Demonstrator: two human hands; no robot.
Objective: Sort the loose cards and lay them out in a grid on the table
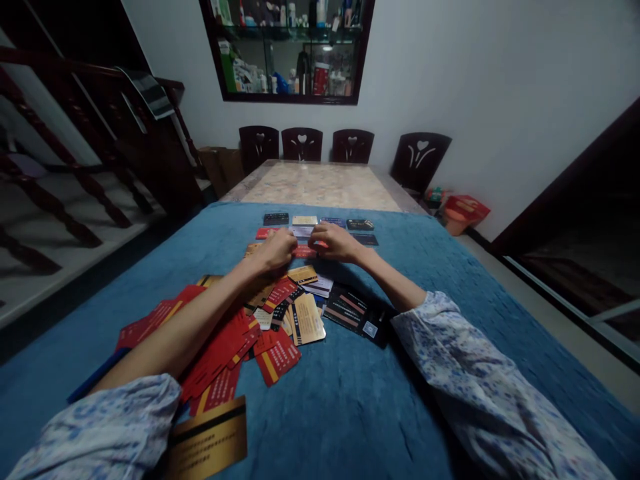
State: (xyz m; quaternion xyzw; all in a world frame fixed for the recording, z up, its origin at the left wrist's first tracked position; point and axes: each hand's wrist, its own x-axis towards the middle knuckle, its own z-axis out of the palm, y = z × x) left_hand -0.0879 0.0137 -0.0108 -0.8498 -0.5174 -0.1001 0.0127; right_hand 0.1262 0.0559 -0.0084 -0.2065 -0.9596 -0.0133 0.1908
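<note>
Both my arms reach forward over a blue cloth (350, 400) on the table. My left hand (277, 251) and my right hand (335, 241) are closed side by side on a red card (306, 251) lying between them. Just beyond the hands, cards lie in neat rows (320, 225), dark, pale and red ones. Under and beside my forearms sits a loose heap of cards (260, 327), mostly red, with some gold and black ones. A gold card (210, 440) lies near my left sleeve.
Past the cloth the bare marble tabletop (320, 183) runs to four dark chairs (325, 147) at the wall. A wooden stair rail (75, 167) stands on the left. A glass-fronted wall cabinet (290, 47) hangs above. Red bags (463, 210) sit on the floor at right.
</note>
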